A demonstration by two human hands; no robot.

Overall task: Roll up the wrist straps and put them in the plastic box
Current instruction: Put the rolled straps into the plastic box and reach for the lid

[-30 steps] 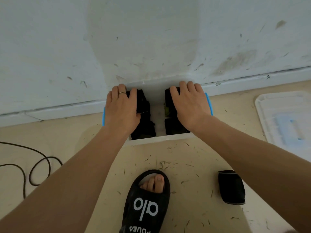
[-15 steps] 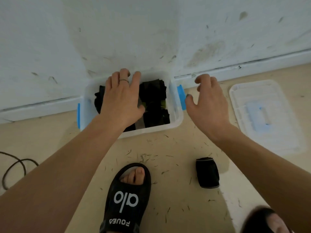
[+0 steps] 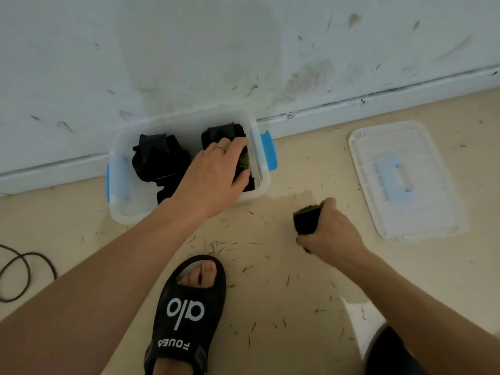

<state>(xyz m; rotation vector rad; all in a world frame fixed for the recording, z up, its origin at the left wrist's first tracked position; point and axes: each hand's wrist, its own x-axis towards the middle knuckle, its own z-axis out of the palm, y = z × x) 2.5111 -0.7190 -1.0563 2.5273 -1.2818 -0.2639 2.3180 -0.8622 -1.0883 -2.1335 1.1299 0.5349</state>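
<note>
Plastic box (image 3: 189, 212) is sitting on the floor (image 3: 270, 280) against the wall (image 3: 243, 50). Rolled wrist straps (image 3: 159, 161) are lying inside it, one cluster left, another at the right end. Left hand (image 3: 216, 174) is reaching into the box's right half, resting on the straps there. Right hand (image 3: 327, 231) is positioned right of and in front of the box, over the floor, gripping one rolled strap (image 3: 307, 220). Lid (image 3: 405, 180) is lying flat on the floor further right, well apart from the box. Sandalled foot (image 3: 189, 307) is standing in front of the box. Cable (image 3: 24, 274) is lying on the floor at far left.
</note>
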